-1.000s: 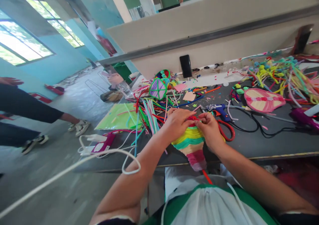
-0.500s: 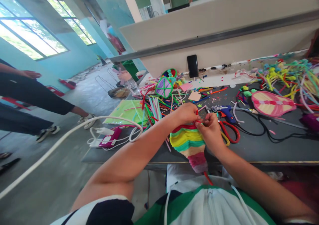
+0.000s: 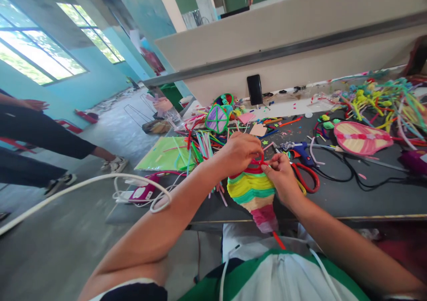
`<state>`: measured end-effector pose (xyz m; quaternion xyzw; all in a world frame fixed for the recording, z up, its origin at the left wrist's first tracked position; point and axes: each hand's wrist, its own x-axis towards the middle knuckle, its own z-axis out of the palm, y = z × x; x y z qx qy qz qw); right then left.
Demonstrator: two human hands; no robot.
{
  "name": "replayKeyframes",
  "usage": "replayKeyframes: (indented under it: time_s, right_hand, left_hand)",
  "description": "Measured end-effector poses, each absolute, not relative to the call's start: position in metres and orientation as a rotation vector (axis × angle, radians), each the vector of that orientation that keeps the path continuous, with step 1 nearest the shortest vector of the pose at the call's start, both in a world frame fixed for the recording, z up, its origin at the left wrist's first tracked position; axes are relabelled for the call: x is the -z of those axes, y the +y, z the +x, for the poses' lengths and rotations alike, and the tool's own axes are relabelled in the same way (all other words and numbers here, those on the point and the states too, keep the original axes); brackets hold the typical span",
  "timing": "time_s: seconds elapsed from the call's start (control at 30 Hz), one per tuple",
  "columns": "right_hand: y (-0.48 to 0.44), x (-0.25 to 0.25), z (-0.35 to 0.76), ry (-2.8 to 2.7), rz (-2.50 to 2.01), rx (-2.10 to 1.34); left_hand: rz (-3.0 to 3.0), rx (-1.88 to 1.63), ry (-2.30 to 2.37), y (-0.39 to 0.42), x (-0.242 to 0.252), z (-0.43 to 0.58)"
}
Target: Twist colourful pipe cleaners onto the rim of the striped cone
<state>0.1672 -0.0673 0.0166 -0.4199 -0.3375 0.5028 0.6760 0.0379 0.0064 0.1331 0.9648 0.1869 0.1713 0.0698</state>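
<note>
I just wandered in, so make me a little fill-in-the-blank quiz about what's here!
On the striped craft, the left hand and right hand are at the upper band, coloured ____.
Just above its turquoise stripe, the craft has a broad ____ stripe.
The phone propped against the panel is coloured ____.
In the picture, the leaf-shaped piece lies to the ____ (left or right) of the glue gun.

Missing words: red; yellow; black; right.

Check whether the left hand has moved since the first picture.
Yes: judged against the black smartphone, the left hand has shifted up the view; the gap between them looks narrower.
</note>
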Motion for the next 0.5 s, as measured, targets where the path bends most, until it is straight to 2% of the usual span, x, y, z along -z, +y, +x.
replayKeyframes:
  time_s: [0.4, 0.5]
  right_hand:
    - [-0.069, -0.021, 0.171, -0.809, -0.939, -1.082]
    - [-0.071, -0.022, 0.17, -0.801, -0.93, -1.086]
  left_hand:
    - [3.047, -0.358, 0.627, -0.002, -0.107, 0.038]
    - [2.993, -0.212, 0.737, 0.001, -0.109, 0.04]
